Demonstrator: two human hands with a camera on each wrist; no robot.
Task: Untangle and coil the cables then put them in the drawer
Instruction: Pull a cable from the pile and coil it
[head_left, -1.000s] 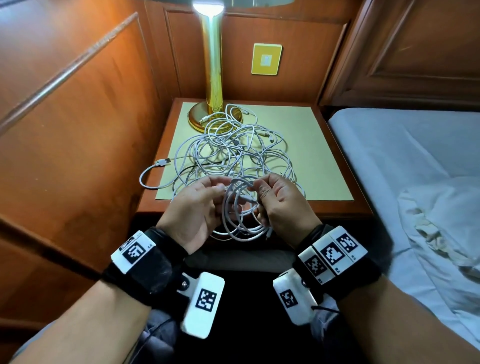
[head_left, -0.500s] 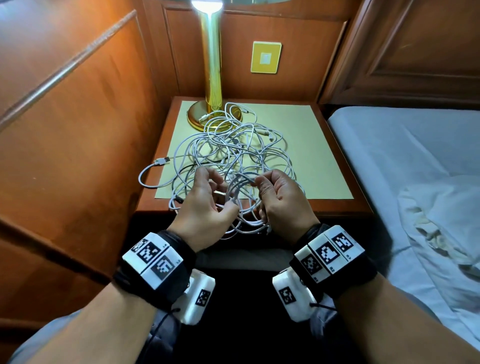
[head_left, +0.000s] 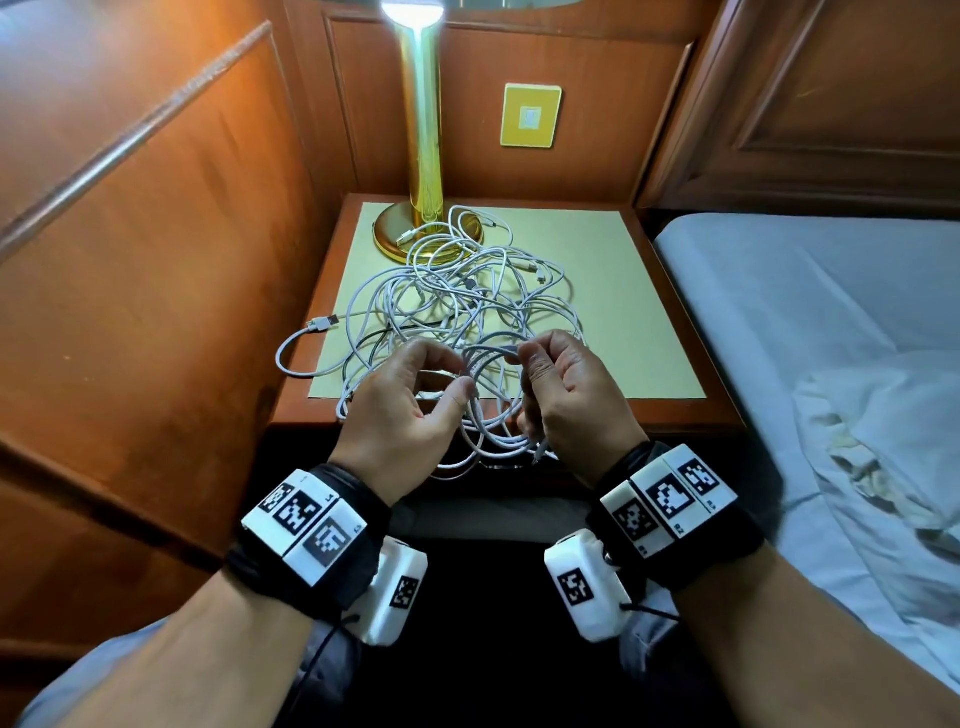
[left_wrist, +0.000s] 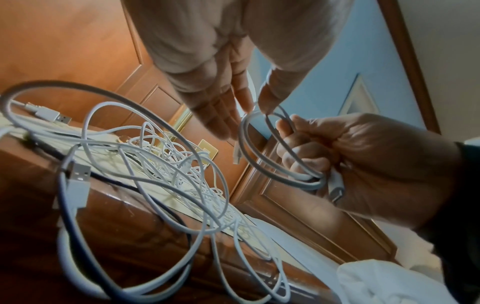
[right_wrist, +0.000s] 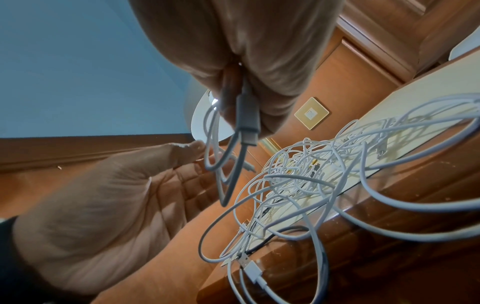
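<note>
A big tangle of white cables (head_left: 467, 301) lies on the yellow mat of the wooden nightstand (head_left: 675, 415), with loops spilling over its front edge (left_wrist: 130, 226). My right hand (head_left: 530, 374) grips a small coil of white cable (head_left: 493, 410) in front of the tangle, fingers curled round its strands and a plug (right_wrist: 248, 115). My left hand (head_left: 452, 374) is just left of the coil, its fingers loose and mostly straight (left_wrist: 223, 115). Its thumb tip (right_wrist: 197, 146) touches a loop of the coil. No drawer shows clearly.
A brass lamp (head_left: 423, 156) stands at the back of the nightstand, and some cable lies on its base. A USB plug (head_left: 322, 325) lies off the mat at the left. Wood panelling (head_left: 156, 260) closes the left side. A bed with white sheets (head_left: 805, 338) is at the right.
My left hand has let go of the coil's left side, turned its back to the head camera and moved its thumb against the loops. The right hand has kept its grip.
</note>
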